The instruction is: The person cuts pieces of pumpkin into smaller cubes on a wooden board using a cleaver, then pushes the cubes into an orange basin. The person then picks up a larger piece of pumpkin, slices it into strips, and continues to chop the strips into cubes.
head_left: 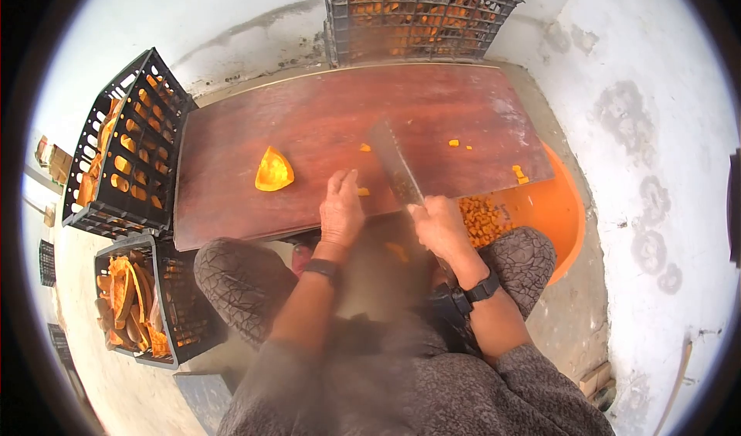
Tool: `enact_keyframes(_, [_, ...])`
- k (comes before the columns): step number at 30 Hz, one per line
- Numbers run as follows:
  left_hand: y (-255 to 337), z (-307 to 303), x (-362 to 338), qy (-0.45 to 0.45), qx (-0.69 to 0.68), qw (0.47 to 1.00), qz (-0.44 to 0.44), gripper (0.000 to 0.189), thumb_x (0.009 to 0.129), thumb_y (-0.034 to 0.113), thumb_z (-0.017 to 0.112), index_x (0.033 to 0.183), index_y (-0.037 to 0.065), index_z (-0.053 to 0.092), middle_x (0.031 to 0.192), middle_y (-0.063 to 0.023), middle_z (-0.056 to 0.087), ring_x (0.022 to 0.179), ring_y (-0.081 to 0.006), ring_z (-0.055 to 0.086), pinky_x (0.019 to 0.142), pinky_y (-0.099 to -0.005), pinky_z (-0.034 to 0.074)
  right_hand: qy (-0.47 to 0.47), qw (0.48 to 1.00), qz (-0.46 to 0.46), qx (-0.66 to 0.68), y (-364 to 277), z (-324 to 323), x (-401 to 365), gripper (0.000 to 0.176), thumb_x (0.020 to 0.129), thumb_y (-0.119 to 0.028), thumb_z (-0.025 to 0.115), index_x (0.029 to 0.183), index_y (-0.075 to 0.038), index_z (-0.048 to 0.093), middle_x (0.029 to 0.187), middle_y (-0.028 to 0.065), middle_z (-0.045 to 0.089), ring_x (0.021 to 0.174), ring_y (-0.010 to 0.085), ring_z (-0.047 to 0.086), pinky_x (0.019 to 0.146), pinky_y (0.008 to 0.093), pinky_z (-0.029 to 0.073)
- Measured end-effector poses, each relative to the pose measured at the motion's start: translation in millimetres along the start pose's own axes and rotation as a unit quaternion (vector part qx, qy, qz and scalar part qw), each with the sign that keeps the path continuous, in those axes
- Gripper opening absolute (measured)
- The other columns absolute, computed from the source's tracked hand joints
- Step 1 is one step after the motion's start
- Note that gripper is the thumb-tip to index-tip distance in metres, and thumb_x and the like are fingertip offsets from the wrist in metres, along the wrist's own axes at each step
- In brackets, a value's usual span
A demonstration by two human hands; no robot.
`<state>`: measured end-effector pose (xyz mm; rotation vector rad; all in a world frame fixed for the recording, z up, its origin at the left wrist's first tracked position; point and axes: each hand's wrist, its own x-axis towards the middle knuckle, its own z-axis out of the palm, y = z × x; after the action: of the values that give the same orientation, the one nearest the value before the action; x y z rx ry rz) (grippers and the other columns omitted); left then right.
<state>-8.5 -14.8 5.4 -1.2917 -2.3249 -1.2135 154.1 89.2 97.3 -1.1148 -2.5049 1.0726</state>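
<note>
My right hand (441, 227) is closed around the handle of a cleaver (397, 162), whose broad blade points forward and left over the red-brown board. My left hand (342, 208) is at the board's near edge, its fingers loosely bent and nothing seen in them. Beside its fingertips lies a small orange pumpkin piece (363, 192), with another small bit (365, 147) farther up. To the left, a larger pumpkin chunk (274, 170) rests on the board. A few cut bits (519, 173) lie near the right edge.
An orange basin (567, 212) with pumpkin cubes (482, 221) stands below the board's (231, 135) right side. Black crates of pumpkin pieces stand at left (158, 146), lower left (166, 305) and behind (421, 19). White walls (648, 96) rise behind and at right.
</note>
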Motion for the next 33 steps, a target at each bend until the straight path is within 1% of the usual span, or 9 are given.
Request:
enact_keyframes(3, [-9.4, -12.6, 6.6, 0.075, -0.019, 0.995, -0.057, 0.031, 0.085, 0.002, 0.058, 0.116, 0.004, 0.057, 0.121, -0.0187, 0.055, 0.103, -0.038, 0.059, 0.084, -0.0436, 0.052, -0.038, 0.998, -0.002, 0.047, 5.2, 11.4, -4.0, 0.034, 0.091, -0.022, 0.057, 0.074, 0.007, 0.061, 0.055, 0.0108, 0.058, 0.045, 0.0167, 0.057, 0.048, 0.0342, 0.047])
enact_keyframes(6, [-30.2, -34.1, 19.0, 0.132, 0.07, 0.988, -0.027, 0.031, 0.084, 0.001, 0.059, 0.114, 0.003, 0.057, 0.121, -0.019, 0.055, 0.111, -0.0388, 0.056, 0.09, -0.0446, 0.048, -0.101, 0.995, -0.015, 0.018, -4.1, 16.2, -6.2, 0.032, 0.091, -0.022, 0.056, 0.076, 0.006, 0.061, 0.054, 0.0096, 0.056, 0.045, 0.0166, 0.055, 0.045, 0.0329, 0.045])
enact_keyframes(10, [-58.2, -58.2, 28.8, 0.103, 0.182, 0.972, -0.107, 0.037, 0.081, 0.006, 0.065, 0.116, 0.004, 0.057, 0.133, -0.0218, 0.05, 0.122, -0.0382, 0.048, 0.1, -0.048, 0.037, -0.165, 0.986, -0.011, -0.019, -14.6, 21.0, -3.0, 0.03, 0.092, -0.022, 0.056, 0.079, 0.004, 0.062, 0.054, 0.0085, 0.056, 0.045, 0.0154, 0.055, 0.044, 0.031, 0.044])
enact_keyframes(15, [-82.0, -71.8, 24.9, 0.035, 0.252, 0.945, -0.204, 0.059, 0.079, 0.025, 0.07, 0.131, 0.005, 0.05, 0.14, -0.0236, 0.043, 0.133, -0.0364, 0.038, 0.106, -0.0479, 0.03, -0.16, 0.974, 0.122, 0.1, -24.3, 6.7, 0.4, 0.031, 0.092, -0.023, 0.056, 0.076, 0.003, 0.061, 0.056, 0.0087, 0.057, 0.045, 0.0157, 0.056, 0.043, 0.0315, 0.046])
enact_keyframes(20, [-89.0, -77.6, 28.6, -0.024, 0.133, 0.952, -0.274, 0.08, 0.072, 0.038, 0.076, 0.138, 0.006, 0.043, 0.145, -0.0224, 0.039, 0.136, -0.036, 0.034, 0.108, -0.0481, 0.028, -0.01, 0.998, 0.015, -0.062, 13.8, 6.6, 12.1, 0.032, 0.091, -0.02, 0.058, 0.07, 0.004, 0.058, 0.05, 0.0092, 0.053, 0.041, 0.0181, 0.054, 0.041, 0.0332, 0.045])
enact_keyframes(22, [-85.8, -77.6, 30.3, -0.037, 0.136, 0.952, -0.272, 0.081, 0.071, 0.038, 0.077, 0.138, 0.007, 0.043, 0.145, -0.0218, 0.038, 0.136, -0.0361, 0.034, 0.109, -0.0487, 0.027, 0.017, 0.993, 0.072, -0.089, 5.7, -4.3, 6.5, 0.032, 0.087, -0.026, 0.059, 0.08, 0.005, 0.067, 0.079, 0.0284, 0.063, 0.081, 0.0443, 0.063, 0.073, 0.0493, 0.048])
enact_keyframes(27, [-78.3, -68.1, 29.5, -0.115, 0.103, 0.965, -0.214, 0.082, 0.068, 0.035, 0.078, 0.139, 0.011, 0.043, 0.147, -0.0206, 0.037, 0.138, -0.0365, 0.031, 0.111, -0.0492, 0.025, -0.016, 0.997, 0.069, -0.031, 8.9, -0.3, 2.5, 0.032, 0.088, -0.026, 0.059, 0.081, 0.004, 0.066, 0.077, 0.0271, 0.063, 0.079, 0.0443, 0.062, 0.072, 0.0489, 0.048])
enact_keyframes(29, [-69.4, -66.7, 25.7, -0.18, 0.062, 0.977, -0.091, 0.08, 0.068, 0.032, 0.078, 0.138, 0.014, 0.045, 0.149, -0.0188, 0.034, 0.14, -0.037, 0.028, 0.113, -0.0488, 0.024, 0.001, 0.993, -0.017, -0.116, -2.2, 1.4, -1.5, 0.036, 0.088, -0.025, 0.06, 0.07, 0.006, 0.058, 0.066, 0.0266, 0.059, 0.066, 0.0415, 0.062, 0.065, 0.047, 0.047])
enact_keyframes(33, [-63.9, -62.0, 17.0, -0.209, 0.052, 0.975, -0.056, 0.076, 0.069, 0.032, 0.077, 0.136, 0.014, 0.047, 0.15, -0.0181, 0.034, 0.141, -0.0373, 0.025, 0.114, -0.0494, 0.022, -0.026, 0.99, 0.006, -0.135, -8.7, 0.6, -3.3, 0.036, 0.089, -0.028, 0.06, 0.074, 0.004, 0.061, 0.074, 0.0273, 0.061, 0.078, 0.0447, 0.061, 0.072, 0.0484, 0.047])
